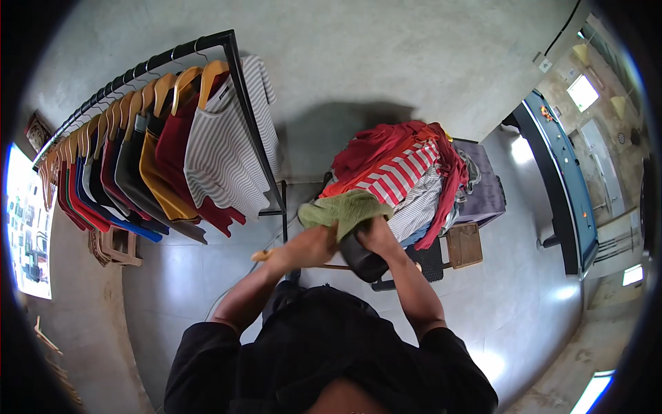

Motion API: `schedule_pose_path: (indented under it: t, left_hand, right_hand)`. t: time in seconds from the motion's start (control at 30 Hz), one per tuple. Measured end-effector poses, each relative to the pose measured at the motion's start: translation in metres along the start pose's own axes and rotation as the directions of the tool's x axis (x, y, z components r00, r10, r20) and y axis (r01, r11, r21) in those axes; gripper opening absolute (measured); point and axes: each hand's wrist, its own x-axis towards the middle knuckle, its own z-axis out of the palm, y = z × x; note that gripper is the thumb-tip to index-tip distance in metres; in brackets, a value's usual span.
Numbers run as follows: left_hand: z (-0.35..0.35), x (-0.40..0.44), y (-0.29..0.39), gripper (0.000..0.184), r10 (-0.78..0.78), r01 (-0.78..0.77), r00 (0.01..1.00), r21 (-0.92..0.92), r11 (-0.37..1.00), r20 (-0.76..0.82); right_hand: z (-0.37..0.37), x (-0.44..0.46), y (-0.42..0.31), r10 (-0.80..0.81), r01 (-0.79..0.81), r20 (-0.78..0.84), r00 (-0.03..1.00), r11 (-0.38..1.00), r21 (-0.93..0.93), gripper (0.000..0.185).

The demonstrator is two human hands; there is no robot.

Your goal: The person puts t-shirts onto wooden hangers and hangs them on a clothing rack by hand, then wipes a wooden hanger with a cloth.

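Note:
A green cloth (pixel 348 207) is bunched between my two hands, in front of a big heap of clothes (pixel 400 169) in red, striped and grey. My left hand (pixel 314 245) is closed at the cloth's lower left edge, and a piece of light wood, like a hanger end (pixel 261 255), sticks out to its left. On the right side of the cloth, my right hand (pixel 376 234) has its fingers closed on the fabric. A dark rounded object (pixel 362 259) shows just below and between the hands.
At the left, a black rack (pixel 241 103) carries many shirts on wooden hangers. Beside the heap are a purple-grey box (pixel 483 179) and a small wooden block (pixel 464 246). A pool table (pixel 565 179) stands at the far right. A wooden stool (pixel 121 246) sits behind the rack.

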Motion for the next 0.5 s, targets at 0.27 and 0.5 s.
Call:
schedule_pose_path:
  t: [0.27, 0.5]
  left_hand:
    - [-0.016, 0.000, 0.009, 0.022, -0.224, 0.224, 0.974, -0.036, 0.974, -0.013]
    - [-0.076, -0.016, -0.002, 0.035, -0.523, 0.523, 0.852, -0.084, 0.848, 0.022]
  right_hand:
    - [0.016, -0.015, 0.016, -0.308, 0.399, 0.313, 0.898, 0.273, -0.875, 0.044]
    - [-0.017, -0.030, 0.022, 0.119, -0.013, 0.308, 0.944, 0.945, -0.326, 0.036]
